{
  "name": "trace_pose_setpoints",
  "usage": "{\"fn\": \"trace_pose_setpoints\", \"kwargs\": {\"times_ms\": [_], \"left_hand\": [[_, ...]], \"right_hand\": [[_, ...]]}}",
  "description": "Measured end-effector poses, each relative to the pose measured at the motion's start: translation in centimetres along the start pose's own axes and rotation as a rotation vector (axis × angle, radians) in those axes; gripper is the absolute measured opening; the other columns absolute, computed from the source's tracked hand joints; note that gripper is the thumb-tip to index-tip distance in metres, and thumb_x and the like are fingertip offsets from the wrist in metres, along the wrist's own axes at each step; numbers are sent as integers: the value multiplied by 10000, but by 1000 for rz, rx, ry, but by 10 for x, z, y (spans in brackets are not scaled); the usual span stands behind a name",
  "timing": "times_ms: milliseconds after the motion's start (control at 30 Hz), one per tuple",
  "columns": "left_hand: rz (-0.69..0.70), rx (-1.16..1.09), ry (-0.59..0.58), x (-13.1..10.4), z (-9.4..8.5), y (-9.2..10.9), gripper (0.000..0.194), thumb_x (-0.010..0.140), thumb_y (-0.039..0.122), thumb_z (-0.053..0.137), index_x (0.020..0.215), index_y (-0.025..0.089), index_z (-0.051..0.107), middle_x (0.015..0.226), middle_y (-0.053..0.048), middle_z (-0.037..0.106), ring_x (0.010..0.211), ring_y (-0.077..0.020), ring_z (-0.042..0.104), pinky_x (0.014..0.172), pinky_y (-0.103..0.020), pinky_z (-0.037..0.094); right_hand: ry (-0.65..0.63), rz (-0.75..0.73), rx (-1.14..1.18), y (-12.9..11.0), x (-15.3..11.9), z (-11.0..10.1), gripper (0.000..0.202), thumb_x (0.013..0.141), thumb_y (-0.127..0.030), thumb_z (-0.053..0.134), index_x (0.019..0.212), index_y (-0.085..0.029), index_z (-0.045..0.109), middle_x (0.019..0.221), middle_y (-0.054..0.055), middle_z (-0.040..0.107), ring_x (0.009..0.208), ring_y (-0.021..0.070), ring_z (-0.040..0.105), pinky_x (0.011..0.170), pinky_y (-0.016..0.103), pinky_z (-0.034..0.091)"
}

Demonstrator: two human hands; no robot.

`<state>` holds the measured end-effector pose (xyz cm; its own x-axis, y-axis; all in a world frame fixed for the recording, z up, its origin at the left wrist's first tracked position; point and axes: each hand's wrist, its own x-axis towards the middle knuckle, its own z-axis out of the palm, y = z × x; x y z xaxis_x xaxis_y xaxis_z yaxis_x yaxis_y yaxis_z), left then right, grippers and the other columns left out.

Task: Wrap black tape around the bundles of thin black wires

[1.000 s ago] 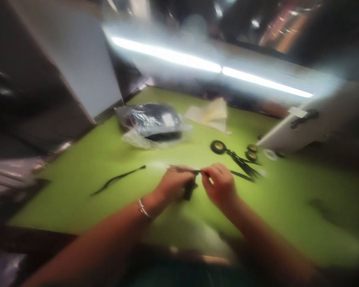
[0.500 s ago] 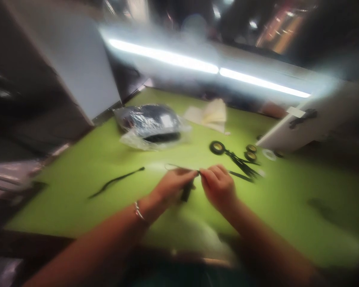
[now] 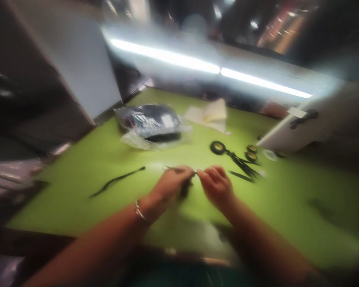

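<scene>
Across a Green Table point(image 3: 77, 207), Fine Work at the Fingertips

Bright tube lights point(image 3: 164, 56) run behind the table, probably set there to brighten the surface, and a pale panel point(image 3: 311, 127) stands at its right side. A clear plastic bag point(image 3: 155, 119) with dark contents lies toward the back, perhaps put there to leave elbow room in front.

Near the middle, the left hand point(image 3: 170, 183) is clamped on a dark piece point(image 3: 184, 189) that hangs below its fingers, seemingly to steady it. The right hand point(image 3: 217, 185) faces it, thumb and fingers together, and appears to pinch the end of a thin dark strand point(image 3: 195, 173) between the two; a close grip likely suits something so slight, though blur hides its exact form.

Folded pale paper point(image 3: 217, 115) rests beyond. To the right, a bundle of dark strips point(image 3: 243, 165) fans out beside a black roll point(image 3: 218, 148), apparently within easy reach. One dark strip point(image 3: 116, 178) lies apart on the left. Smaller still are two rolls point(image 3: 251, 152) touching near the panel and a white ring point(image 3: 270, 155) just beside them.
</scene>
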<state>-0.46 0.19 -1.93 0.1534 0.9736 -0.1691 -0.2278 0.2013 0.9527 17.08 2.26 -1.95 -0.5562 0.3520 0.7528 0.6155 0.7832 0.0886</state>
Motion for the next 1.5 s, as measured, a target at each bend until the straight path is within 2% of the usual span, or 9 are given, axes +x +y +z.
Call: {"fn": "trace_pose_setpoints", "kwargs": {"times_ms": [133,267,467,633,800,1000,1100,1300,1500], "left_hand": [[154,114,90,3,1,-4,251,814,408,631,826,160,667,770,-37,632,642,-136,597,590,-253,469],[280,198,146,4,4,-3,227,792,374,662,775,147,671,925,-58,639,680,-130,610,636,-257,497],[180,51,109,0,9,0,289,786,420,669,832,135,652,722,-33,632,611,-120,587,581,-232,474],[68,-19,63,0,7,1,465,834,569,547,928,129,660,665,-42,631,641,-154,619,574,-241,479],[71,68,3,2,4,-2,443,796,548,615,897,120,670,679,-57,644,617,-160,619,555,-248,482],[67,115,48,3,2,-2,365,798,488,638,848,128,662,681,-48,632,599,-144,607,538,-238,474],[74,87,53,3,1,-3,314,787,445,663,864,140,661,727,-45,643,617,-139,611,558,-240,483],[152,93,90,4,6,-5,251,768,383,686,808,138,652,732,-41,645,625,-128,602,563,-230,479],[133,102,80,2,10,-2,305,715,370,731,890,140,633,609,-16,620,593,-151,608,526,-238,469]], "right_hand": [[-84,197,211,0,8,-5,130,870,-175,573,982,-185,637,820,60,637,784,194,536,707,337,481],[-234,241,339,1,13,-9,138,903,-173,519,968,-182,641,805,52,661,738,177,566,680,315,465],[-208,359,389,-3,13,-12,77,852,-162,600,791,-205,617,695,-6,649,638,133,566,614,256,428],[-105,297,217,-5,11,-8,128,886,-181,550,763,-196,583,670,15,614,634,151,527,612,278,406],[-79,212,89,-6,8,-5,116,890,-166,548,782,-188,585,675,34,592,681,171,502,653,294,421],[-53,34,-42,-8,4,-3,152,864,-88,554,977,-163,623,674,36,590,676,182,475,679,308,437],[-70,86,27,-8,4,-3,125,864,-117,570,965,-171,622,711,41,605,713,187,496,697,315,449],[-247,227,150,-12,11,-7,109,901,-194,534,955,-166,625,774,56,642,719,187,526,670,318,444],[-189,207,66,-11,11,-10,167,919,-130,470,940,-152,634,741,61,636,712,188,523,668,308,435]]}}
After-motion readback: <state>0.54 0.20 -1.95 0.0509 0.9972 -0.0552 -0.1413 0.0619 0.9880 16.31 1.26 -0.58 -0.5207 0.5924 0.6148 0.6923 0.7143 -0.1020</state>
